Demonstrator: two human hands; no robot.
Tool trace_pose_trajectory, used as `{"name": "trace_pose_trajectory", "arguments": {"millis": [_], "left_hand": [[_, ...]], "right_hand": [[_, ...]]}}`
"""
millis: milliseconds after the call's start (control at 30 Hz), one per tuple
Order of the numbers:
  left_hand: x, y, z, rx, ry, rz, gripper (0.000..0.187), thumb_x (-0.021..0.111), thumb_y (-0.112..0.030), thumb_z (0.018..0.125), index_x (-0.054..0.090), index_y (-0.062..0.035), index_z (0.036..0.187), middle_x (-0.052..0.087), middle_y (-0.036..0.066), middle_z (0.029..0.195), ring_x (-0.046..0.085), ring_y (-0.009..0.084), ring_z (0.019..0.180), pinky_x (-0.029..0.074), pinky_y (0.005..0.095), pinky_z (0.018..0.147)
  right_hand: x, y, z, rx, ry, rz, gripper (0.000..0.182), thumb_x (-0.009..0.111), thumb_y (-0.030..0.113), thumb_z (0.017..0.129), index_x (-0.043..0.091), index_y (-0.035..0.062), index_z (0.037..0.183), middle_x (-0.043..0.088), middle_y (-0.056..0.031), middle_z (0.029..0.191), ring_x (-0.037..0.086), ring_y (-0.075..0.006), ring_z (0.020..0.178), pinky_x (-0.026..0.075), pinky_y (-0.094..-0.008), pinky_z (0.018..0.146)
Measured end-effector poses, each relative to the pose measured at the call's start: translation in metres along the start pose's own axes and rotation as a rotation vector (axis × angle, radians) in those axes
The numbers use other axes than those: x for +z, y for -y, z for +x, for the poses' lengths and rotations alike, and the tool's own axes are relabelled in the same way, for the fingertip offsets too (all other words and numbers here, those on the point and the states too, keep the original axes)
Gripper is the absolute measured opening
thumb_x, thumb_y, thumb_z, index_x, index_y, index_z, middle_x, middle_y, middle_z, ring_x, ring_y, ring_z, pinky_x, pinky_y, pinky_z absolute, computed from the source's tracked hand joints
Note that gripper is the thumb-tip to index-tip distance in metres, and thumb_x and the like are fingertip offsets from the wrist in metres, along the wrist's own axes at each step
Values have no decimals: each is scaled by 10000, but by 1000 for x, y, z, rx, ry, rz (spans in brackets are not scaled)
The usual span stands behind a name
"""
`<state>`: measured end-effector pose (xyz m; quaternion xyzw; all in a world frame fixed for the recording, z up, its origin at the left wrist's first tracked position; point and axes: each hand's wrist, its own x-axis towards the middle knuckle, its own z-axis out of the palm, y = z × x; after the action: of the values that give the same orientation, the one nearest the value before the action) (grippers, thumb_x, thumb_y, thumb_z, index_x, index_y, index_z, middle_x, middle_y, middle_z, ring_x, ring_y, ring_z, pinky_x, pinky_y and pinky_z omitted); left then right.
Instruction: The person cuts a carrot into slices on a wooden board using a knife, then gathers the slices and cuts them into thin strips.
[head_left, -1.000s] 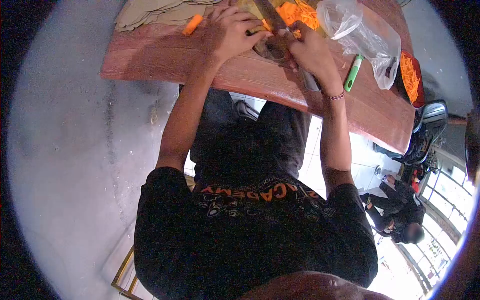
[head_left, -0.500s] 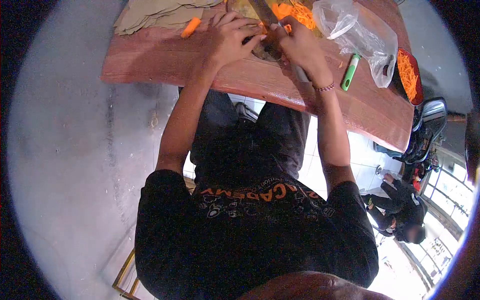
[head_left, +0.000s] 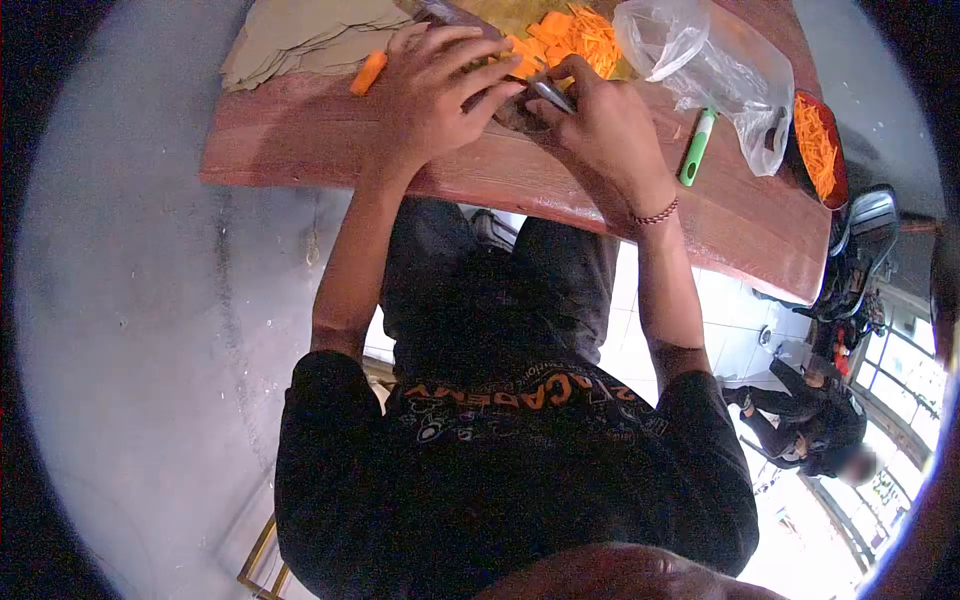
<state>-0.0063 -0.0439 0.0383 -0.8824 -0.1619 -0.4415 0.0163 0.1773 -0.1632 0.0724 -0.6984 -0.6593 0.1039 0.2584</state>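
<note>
My right hand (head_left: 605,125) is closed around a knife (head_left: 550,95); its metal shows between thumb and fingers. What looks like its blade runs up and left, partly hidden behind my left hand (head_left: 440,95). That hand is palm down with its fingers spread, over the left side of a round board (head_left: 510,14). Cut and shredded carrot (head_left: 570,42) lies on the board, just beyond my fingertips. A short carrot piece (head_left: 369,73) is on the table, left of my left hand.
Brown sheets (head_left: 300,40) lie at the table's (head_left: 280,135) far left. Right of the board are a clear plastic bag (head_left: 725,75), a green-handled tool (head_left: 697,150) and a tray (head_left: 838,185) of shredded carrot. Another person (head_left: 825,415) is at lower right, away from the table.
My left hand has moved slightly left and its fingers have spread. The knife has turned, its blade now pointing further left. More of the carrot pile shows.
</note>
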Motion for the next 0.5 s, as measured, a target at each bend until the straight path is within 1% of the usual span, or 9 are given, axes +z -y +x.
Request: {"name": "trace_pose_trajectory", "arguments": {"millis": [67, 100, 167, 200, 267, 300, 400, 467, 500], "left_hand": [[2, 5, -4, 18, 160, 67, 195, 762, -317, 803, 768, -229, 977, 695, -88, 1085, 574, 146, 1105, 337, 445, 1021], [2, 7, -3, 21, 160, 67, 195, 762, -317, 803, 768, -229, 977, 695, -88, 1085, 574, 146, 1105, 337, 445, 1021], [3, 12, 1, -2, 226, 25, 181, 741, -328, 822, 770, -230, 971, 702, -88, 1048, 555, 137, 1131, 271, 473, 1056], [3, 15, 3, 2, 226, 24, 181, 741, -328, 822, 770, -230, 971, 702, -88, 1048, 555, 137, 1131, 271, 473, 1056], [2, 21, 7, -31, 360, 27, 269, 721, -326, 839, 748, -266, 1100, 686, -79, 1182, 573, 151, 1161, 194, 480, 1088], [1, 24, 11, -29, 360, 29, 269, 721, -326, 839, 748, -266, 1100, 686, -79, 1182, 573, 151, 1161, 194, 480, 1088], [4, 31, 21, -2, 450, 55, 283, 699, -385, 861, 744, -255, 1107, 687, -65, 1187, 574, 149, 1169, 187, 495, 1096], [15, 35, 25, -123, 491, 80, 311, 691, -429, 867, 742, -241, 1110, 688, -47, 1186, 572, 162, 1183, 213, 483, 1098], [22, 41, 25, -121, 491, 82, 311, 691, -429, 867, 742, -241, 1110, 688, -47, 1186, 572, 162, 1183, 213, 483, 1098]], "right_hand": [[-3, 4, -2, 8, -8, -35, 357, 712, 305, 823, 584, 49, 1036, 667, -227, 738, 671, -422, 721, 535, -525, 655], [-2, 4, -2, 8, -11, -35, 357, 712, 305, 823, 584, 49, 1036, 667, -227, 738, 671, -422, 721, 535, -525, 655], [-1, 3, -5, -36, -43, -96, 365, 714, 316, 821, 582, 50, 1034, 661, -214, 706, 672, -409, 681, 533, -526, 613], [-2, 4, -6, -34, -46, -96, 365, 714, 316, 821, 582, 50, 1034, 661, -214, 706, 672, -409, 681, 533, -526, 613], [-5, 8, -7, -7, -25, -129, 366, 761, 328, 800, 617, 86, 1032, 658, -200, 697, 664, -414, 705, 521, -486, 625], [-4, 7, -8, -7, -28, -129, 366, 761, 328, 800, 617, 86, 1032, 658, -200, 697, 664, -414, 705, 521, -486, 625], [-2, 7, -11, -37, 2, -144, 367, 762, 328, 793, 609, 85, 1022, 660, -193, 704, 663, -409, 698, 519, -489, 622], [-3, 7, -14, -86, 11, -149, 361, 708, 315, 816, 582, 52, 1030, 657, -198, 686, 675, -395, 658, 540, -502, 575], [-2, 6, -14, -87, 9, -148, 361, 708, 315, 816, 582, 52, 1030, 657, -198, 686, 675, -395, 658, 540, -502, 575]]}}
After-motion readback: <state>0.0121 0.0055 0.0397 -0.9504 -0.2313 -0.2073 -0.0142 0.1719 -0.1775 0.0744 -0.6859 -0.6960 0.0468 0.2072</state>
